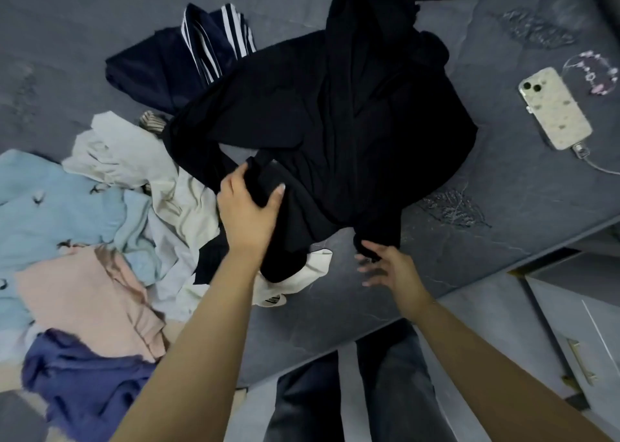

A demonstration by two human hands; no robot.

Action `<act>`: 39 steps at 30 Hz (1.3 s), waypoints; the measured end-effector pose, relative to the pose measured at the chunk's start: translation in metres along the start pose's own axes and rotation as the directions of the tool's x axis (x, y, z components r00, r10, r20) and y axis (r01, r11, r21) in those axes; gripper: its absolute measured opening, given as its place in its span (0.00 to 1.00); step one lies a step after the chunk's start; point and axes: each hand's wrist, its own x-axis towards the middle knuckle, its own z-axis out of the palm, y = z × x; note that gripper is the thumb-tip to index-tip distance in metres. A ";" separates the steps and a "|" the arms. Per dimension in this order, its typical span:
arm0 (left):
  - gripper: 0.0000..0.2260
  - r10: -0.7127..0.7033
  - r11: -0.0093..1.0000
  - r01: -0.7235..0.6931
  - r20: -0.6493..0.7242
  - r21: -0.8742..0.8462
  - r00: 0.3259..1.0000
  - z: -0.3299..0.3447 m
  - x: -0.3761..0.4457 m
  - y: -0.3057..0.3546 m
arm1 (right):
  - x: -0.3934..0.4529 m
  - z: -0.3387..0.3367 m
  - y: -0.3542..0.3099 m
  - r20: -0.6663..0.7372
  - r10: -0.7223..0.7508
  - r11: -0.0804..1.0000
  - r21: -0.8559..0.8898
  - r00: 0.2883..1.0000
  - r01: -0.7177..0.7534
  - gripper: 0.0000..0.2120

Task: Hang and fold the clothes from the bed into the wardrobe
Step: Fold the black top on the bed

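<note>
I see my left hand (250, 206) gripping a fold of the one black garment (335, 132) mid-bed (503, 206), my right hand (385, 267) pinching its hem by the near edge. One phone (555, 107) lies toward the right edge; seven garments in all.
</note>
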 end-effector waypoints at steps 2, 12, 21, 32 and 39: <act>0.25 -0.094 0.994 0.104 0.212 -0.034 0.973 0.002 0.020 0.001 | -0.004 0.001 0.000 -0.029 0.024 0.995 0.093 0.999 -0.021 0.13; 0.14 0.198 0.962 -0.160 0.162 -0.223 0.967 -0.017 -0.114 -0.001 | -0.052 -0.007 0.010 0.067 0.018 0.930 0.364 0.998 -0.042 0.11; 0.09 -0.766 0.327 0.841 0.401 -0.431 0.502 0.014 -0.170 -0.017 | -0.059 0.001 0.004 0.024 0.144 0.810 0.572 0.989 -0.132 0.04; 0.08 -0.464 -0.025 0.936 0.834 -0.351 0.300 -0.003 -0.157 0.008 | -0.079 -0.003 0.000 0.200 0.032 0.911 0.396 0.979 -0.111 0.03; 0.07 -0.341 0.289 0.870 0.807 -0.398 0.483 -0.023 -0.135 0.064 | -0.115 -0.008 -0.037 0.073 -0.271 0.925 0.294 0.960 0.239 0.07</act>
